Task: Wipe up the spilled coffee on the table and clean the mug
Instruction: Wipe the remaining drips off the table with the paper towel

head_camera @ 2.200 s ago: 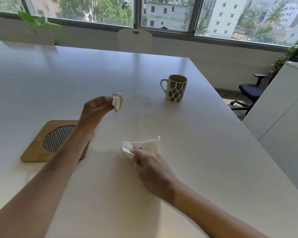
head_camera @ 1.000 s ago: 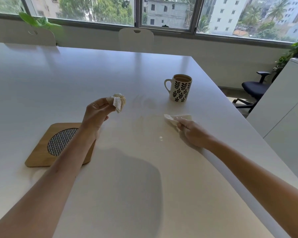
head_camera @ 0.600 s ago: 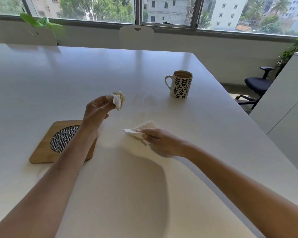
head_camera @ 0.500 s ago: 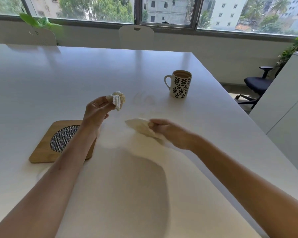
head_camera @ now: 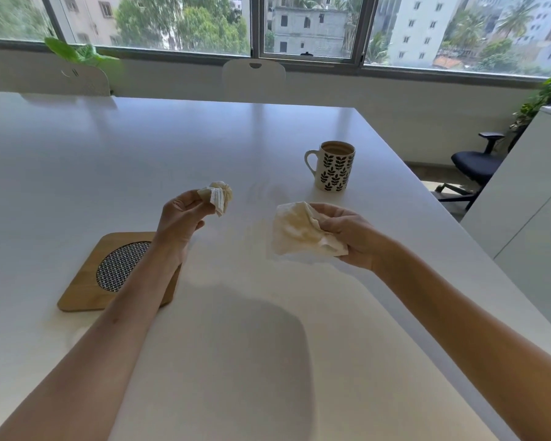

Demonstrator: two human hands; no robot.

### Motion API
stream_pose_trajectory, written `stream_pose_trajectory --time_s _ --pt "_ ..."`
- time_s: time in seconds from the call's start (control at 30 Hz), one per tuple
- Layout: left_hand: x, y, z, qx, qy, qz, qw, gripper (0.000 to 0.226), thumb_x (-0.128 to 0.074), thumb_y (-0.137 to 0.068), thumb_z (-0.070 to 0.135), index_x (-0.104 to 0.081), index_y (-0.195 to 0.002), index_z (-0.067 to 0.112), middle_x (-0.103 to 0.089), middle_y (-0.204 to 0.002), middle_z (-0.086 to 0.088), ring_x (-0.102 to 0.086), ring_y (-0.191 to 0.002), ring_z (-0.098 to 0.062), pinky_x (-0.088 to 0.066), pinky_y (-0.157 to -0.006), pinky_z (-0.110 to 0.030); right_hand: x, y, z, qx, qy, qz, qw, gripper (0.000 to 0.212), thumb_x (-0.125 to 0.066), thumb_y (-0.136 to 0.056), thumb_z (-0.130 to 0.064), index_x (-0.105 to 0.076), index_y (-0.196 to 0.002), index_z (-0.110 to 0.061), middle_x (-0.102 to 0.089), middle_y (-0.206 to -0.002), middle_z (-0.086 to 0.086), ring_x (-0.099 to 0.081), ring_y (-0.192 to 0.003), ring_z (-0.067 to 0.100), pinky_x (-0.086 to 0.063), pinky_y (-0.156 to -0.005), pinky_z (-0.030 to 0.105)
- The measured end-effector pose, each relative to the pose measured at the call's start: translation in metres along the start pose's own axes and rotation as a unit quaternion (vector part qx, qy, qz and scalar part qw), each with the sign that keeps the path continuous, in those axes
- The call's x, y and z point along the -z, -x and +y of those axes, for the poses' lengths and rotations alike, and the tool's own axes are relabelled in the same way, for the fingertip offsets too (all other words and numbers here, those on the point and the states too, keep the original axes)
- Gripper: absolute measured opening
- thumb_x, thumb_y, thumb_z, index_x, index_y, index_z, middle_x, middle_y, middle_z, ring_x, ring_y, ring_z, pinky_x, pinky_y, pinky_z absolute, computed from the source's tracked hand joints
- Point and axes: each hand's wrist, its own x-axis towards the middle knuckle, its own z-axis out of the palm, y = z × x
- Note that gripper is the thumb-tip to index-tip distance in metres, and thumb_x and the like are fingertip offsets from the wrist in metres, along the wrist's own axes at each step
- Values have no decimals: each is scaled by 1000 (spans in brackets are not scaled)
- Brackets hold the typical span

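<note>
Two hands, two tissues, one mug, one wooden trivet, all at one white table [head_camera: 77, 173]. Left hand [head_camera: 180, 218] is raised above the table, fingertips pinching a balled-up tissue [head_camera: 217, 195], crumpled tight with a tan stain on top. Right hand [head_camera: 347, 233] is also lifted off the surface, fingers curled round a looser, opened-out tissue [head_camera: 296, 229] showing a broad yellow-brown stain on the side facing the camera. Mug [head_camera: 333, 165]: white with black leaf print, upright, handle pointing left, brown coffee inside, standing on the far right part of the table, well apart from both hands. Faint smears on the tabletop between the mug and the balled tissue; a pale tan trace lies between the two hands. Trivet [head_camera: 115, 272], square with a round mesh insert, lies flat under the left forearm. Two white chair backs [head_camera: 253, 74] at the far edge, one dark office chair [head_camera: 473, 163] right of the table. Versus half a second ago: right hand was low over the table mid-swipe and blurred, now it's pulled up and turned so the stained face of its tissue shows. Left hand and its tissue unchanged; mug unmoved.
</note>
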Motion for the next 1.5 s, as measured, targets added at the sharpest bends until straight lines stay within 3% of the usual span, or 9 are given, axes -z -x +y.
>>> stream_pose_trajectory --time_s 0.13,0.23,0.37,0.5,0.67,0.87,1.13,1.33,1.5 --pt "-1 0 -1 -1 -3 7 1000 18 -74 -76 20 -74 -84 37 -74 -83 17 -66 -82 -2 -39 -73 -27 -8 -10 -8 90 138 79 983 31 -38 -96 0 -61 -109 -16 -63 -88 3 -62 -70 12 -52 -56 22" --pt "-1 -1 -1 -1 -5 11 1000 16 -73 -77 20 -73 -84 34 -74 -80 17 -65 -80 -1 -39 -71 -27 -9 -25 -10 215 371 203 880 35 -38 -96 -6 -58 -120 -20 -58 -100 4 -53 -88 17 -44 -71 26" --pt "-1 -1 -2 -1 -6 9 1000 15 -74 -77 20 -73 -83 34 -74 -78 16 -64 -84 -7 -39 -71 -27 -9 -46 1 213 536 197 793 31 -38 -97 -14 -56 -122 -12 -61 -96 15 -54 -85 28 -41 -71 35" --pt "-1 -2 -3 4 -4 9 1000 15 -74 -78 19 -73 -86 32 -74 -78 15 -63 -86 -10 -39 -71 -26 -21 -65 14 122 568 143 801 20 -34 -99 -15 -50 -88 -8 -53 -80 15 -49 -70 27 -30 -56 31" --pt "0 -4 -3 4 -2 11 1000 16 -73 -78 17 -74 -82 32 -73 -77 13 -61 -86 -12 -39 -70 -24 -31 -82 15 98 588 67 800 22 -33 -97 -17 -53 -90 -10 -50 -78 5 -44 -65 18 -30 -51 27" --pt "0 -6 -5 4 -2 10 1000 17 -73 -76 21 -75 -82 37 -73 -76 13 -61 -82 -7 -39 -70 -24 -28 -91 24 69 489 11 870 23 -38 -96 -15 -47 -77 -24 -46 -92 8 -41 -85 20 -33 -70 35" --pt "3 -8 -6 3 -3 7 1000 16 -74 -77 25 -74 -83 39 -74 -79 14 -65 -78 -3 -41 -74 -26 -41 -70 34 40 285 -129 949 37 -31 -93 11 -46 -70 -14 -40 -73 4 -36 -73 21 -25 -69 32" --pt "3 -6 -7 1 -7 11 1000 16 -74 -76 24 -75 -81 39 -74 -78 14 -65 -76 0 -42 -72 -23 -49 -27 38 12 256 -207 944 10 -42 -86 8 -51 -86 13 -46 -75 9 -45 -64 9 -34 -59 17" --pt "2 -5 -8 -6 1 15 1000 21 -73 -77 14 -76 -77 36 -73 -73 13 -63 -69 0 -41 -69 -22 -40 11 35 22 270 -220 937 6 -40 -70 -4 -46 -71 -4 -38 -57 0 -37 -50 2 -29 -49 15"
